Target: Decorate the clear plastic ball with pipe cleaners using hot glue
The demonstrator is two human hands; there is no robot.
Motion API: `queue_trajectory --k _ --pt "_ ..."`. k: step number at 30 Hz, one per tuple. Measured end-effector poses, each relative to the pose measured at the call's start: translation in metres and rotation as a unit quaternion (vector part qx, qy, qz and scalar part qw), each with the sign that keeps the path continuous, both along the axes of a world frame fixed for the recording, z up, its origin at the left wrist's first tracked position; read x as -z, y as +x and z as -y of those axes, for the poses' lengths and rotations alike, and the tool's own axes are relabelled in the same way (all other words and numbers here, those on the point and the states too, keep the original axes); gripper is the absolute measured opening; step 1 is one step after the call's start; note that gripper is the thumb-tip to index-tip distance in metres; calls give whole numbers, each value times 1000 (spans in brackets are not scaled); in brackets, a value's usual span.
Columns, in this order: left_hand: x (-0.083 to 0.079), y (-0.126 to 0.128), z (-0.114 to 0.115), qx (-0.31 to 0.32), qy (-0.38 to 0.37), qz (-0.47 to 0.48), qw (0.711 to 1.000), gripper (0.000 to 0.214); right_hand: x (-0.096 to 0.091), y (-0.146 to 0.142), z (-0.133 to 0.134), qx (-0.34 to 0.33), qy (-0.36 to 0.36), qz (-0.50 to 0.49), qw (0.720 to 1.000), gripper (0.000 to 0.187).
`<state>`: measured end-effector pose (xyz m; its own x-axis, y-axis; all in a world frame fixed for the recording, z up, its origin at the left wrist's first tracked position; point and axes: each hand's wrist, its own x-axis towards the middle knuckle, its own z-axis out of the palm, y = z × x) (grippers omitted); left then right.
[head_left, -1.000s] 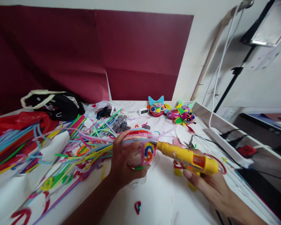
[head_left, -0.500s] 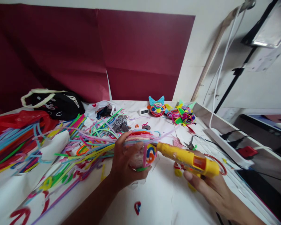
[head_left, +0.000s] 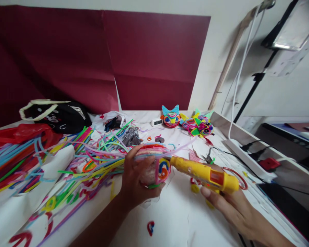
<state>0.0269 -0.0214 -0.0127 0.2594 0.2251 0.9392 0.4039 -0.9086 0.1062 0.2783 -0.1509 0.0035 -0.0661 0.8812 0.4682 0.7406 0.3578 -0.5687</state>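
Two hands, head view: the left hand point(head_left: 136, 181) holds a round craft piece point(head_left: 148, 176); the right hand point(head_left: 231, 209) holds a yellow glue gun point(head_left: 203, 173).
Round craft piece: between left thumb and fingers, its coiled disc point(head_left: 163, 170) turned toward the right hand, seemingly to give the nozzle a clear approach.
Glue gun: ahead of the right thumb, nozzle at the disc's upper edge; whether it touches, I cannot tell. It is probably tilted to aim the tip while keeping the fingers well back.
Left fingers: spread over the top and far side, thumb underneath, clamped on the piece, likely to steady it.
Right fingers: thumb along the near side, the others mostly hidden behind the gun, gripping it.
Forearms: both slant inward from the bottom edge, wrists low.
Pipe cleaners point(head_left: 103, 168): left of the left fingers, heaped.
Red-and-blue piece point(head_left: 150, 227): nearer the wearer than the left fingertips, lying on the white table point(head_left: 175, 216).
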Motion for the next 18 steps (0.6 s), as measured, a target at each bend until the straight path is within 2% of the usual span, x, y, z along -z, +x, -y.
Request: queue_trajectory --k 4,10,18 --pt "-1 0 0 -5 4 -5 1000 60 2 0 1 12 -8 -4 1000 29" --pt "-1 -3 0 -18 -6 -6 1000 63 -4 -3 2 9 11 -16 1000 24" --pt "0 -4 -1 -15 -15 4 1000 61 -3 -2 -2 10 -2 -36 999 28"
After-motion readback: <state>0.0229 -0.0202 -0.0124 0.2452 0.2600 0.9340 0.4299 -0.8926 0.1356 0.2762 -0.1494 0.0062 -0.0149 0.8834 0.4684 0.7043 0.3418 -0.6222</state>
